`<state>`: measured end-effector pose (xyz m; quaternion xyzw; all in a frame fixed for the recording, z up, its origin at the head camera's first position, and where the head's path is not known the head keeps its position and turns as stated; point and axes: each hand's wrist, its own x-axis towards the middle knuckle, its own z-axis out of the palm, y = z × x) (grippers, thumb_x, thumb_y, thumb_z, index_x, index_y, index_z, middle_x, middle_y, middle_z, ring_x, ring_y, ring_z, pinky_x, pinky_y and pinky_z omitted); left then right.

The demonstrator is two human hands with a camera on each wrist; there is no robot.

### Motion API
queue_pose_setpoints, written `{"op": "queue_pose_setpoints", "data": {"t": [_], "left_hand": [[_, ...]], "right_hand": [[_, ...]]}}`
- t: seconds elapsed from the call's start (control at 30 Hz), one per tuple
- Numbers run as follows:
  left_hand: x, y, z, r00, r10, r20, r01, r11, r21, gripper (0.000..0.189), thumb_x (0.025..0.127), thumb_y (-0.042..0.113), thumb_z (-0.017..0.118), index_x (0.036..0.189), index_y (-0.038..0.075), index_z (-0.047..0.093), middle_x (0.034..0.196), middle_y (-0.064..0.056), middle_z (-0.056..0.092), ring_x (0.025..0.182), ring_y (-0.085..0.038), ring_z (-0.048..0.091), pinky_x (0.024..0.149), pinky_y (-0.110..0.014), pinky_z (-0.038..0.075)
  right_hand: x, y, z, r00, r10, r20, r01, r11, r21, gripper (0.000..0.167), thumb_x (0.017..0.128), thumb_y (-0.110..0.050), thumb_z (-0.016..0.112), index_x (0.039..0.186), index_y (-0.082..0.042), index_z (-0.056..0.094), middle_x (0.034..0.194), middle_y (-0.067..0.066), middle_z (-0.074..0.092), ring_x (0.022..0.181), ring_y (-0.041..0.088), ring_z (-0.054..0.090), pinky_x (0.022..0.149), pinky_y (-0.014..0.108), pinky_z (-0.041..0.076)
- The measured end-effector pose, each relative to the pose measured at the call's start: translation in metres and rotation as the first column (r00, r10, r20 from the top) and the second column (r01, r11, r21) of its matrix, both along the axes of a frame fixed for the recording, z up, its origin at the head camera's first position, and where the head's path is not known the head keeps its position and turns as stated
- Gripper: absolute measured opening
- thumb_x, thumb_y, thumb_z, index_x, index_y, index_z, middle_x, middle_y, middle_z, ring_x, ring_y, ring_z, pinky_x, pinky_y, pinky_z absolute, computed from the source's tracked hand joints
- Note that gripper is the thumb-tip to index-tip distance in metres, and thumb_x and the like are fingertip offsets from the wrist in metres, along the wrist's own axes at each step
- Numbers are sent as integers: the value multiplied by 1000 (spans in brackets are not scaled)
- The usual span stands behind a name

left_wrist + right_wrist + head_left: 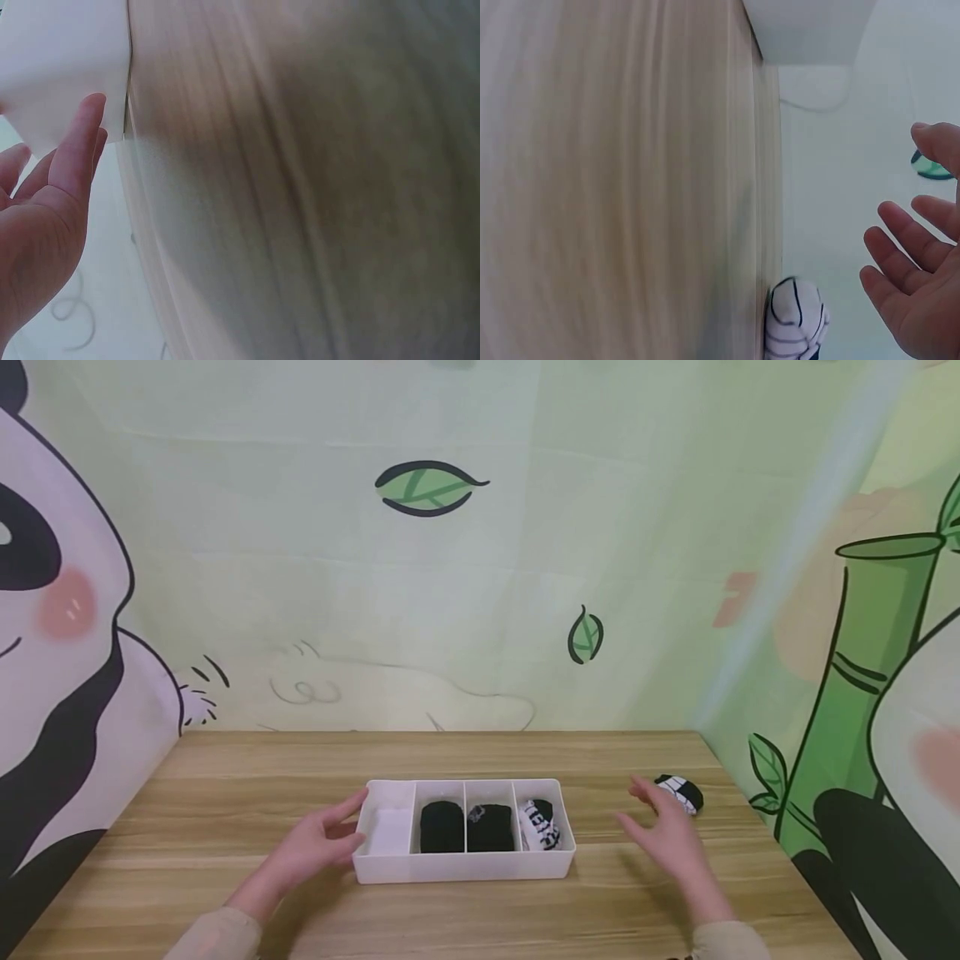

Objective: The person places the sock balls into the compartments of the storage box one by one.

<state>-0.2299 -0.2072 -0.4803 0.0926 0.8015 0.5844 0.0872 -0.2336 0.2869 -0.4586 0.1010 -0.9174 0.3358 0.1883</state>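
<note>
A white box (461, 868) with a row of compartments stands on the wooden table. Two black rolled socks (442, 827) fill its middle compartments, one each, and a black-and-white patterned sock (542, 827) lies in the rightmost; the leftmost holds nothing. My left hand (318, 843) has its fingertips at the box's left end, fingers fairly straight, as the left wrist view also shows. To the right of the box my right hand (667, 839) hovers with spread fingers and nothing in it. Partly behind that hand lies a rolled black-and-white sock (684, 794), seen also low in the right wrist view.
The wooden table (300, 768) ends at the back against a printed cloth backdrop (300, 568) with leaves and pandas. More of this backdrop, with a bamboo stalk (870, 652), runs along the right edge of the table.
</note>
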Motion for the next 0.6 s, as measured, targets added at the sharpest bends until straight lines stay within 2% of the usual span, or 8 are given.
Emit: {"op": "queue_pose_setpoints", "data": {"t": [0.33, 0.6], "left_hand": [[1, 1, 2, 1000, 16, 5, -16, 1000, -21, 70, 91, 15, 73, 152, 15, 40, 155, -17, 36, 128, -41, 50, 90, -39, 55], [1, 0, 2, 1000, 10, 0, -10, 1000, -27, 69, 92, 15, 72, 153, 15, 39, 155, -17, 36, 128, -40, 51, 91, -40, 55]], "right_hand": [[-6, 24, 2, 995, -90, 39, 90, 996, 16, 63, 89, -16, 74, 139, 10, 46, 124, 29, 60, 119, 44, 52, 101, 58, 40], [-9, 35, 6, 982, -160, 96, 159, 987, 21, 64, 92, -21, 70, 142, 9, 43, 132, 31, 53, 122, 47, 48, 101, 60, 39]]}}
